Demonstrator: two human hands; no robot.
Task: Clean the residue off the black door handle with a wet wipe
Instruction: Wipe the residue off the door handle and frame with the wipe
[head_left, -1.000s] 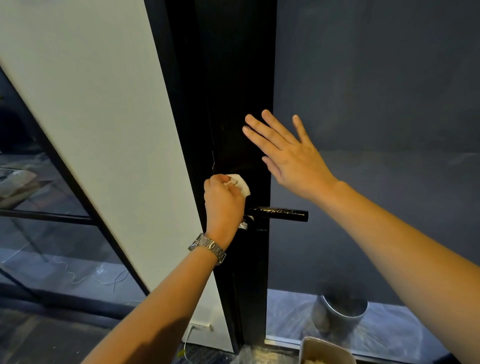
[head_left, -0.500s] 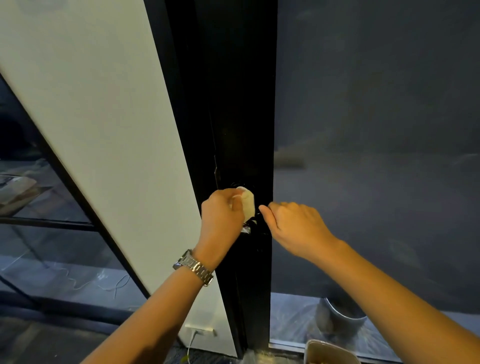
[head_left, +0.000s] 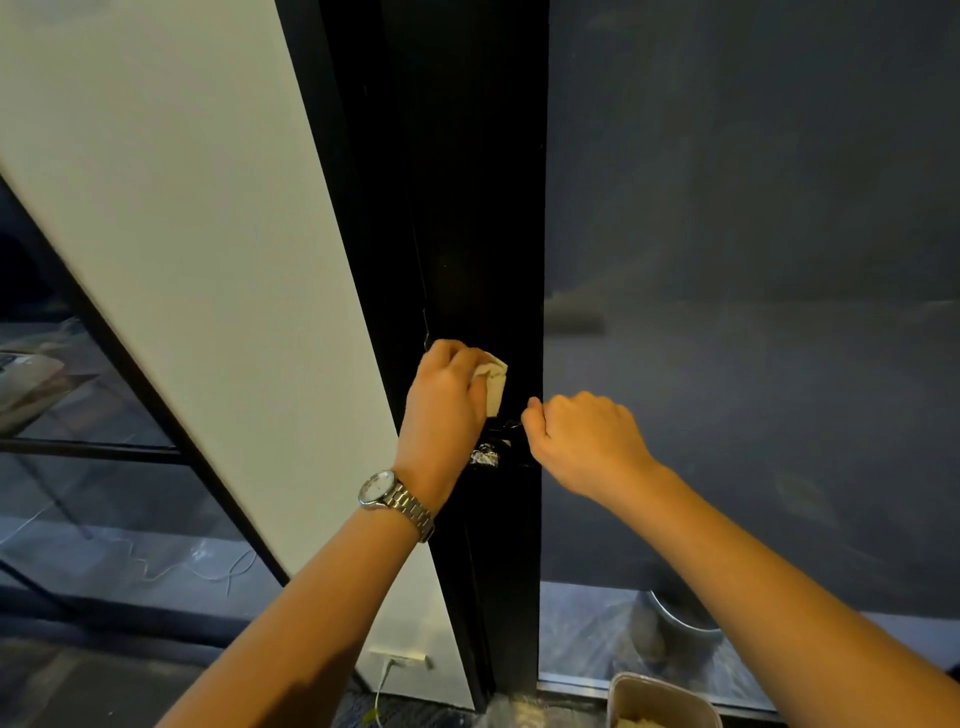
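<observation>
Wipe (head_left: 496, 384) near black door frame (head_left: 467, 208) — glass (head_left: 727, 234) beside.

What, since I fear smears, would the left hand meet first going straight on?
Likely the black door frame, above the handle; the left hand leads with its wet wipe. Depth unclear.

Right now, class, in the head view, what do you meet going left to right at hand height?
White wall panel → left hand → wet wipe → right hand, holding the black door handle → dark glass panel.
</observation>
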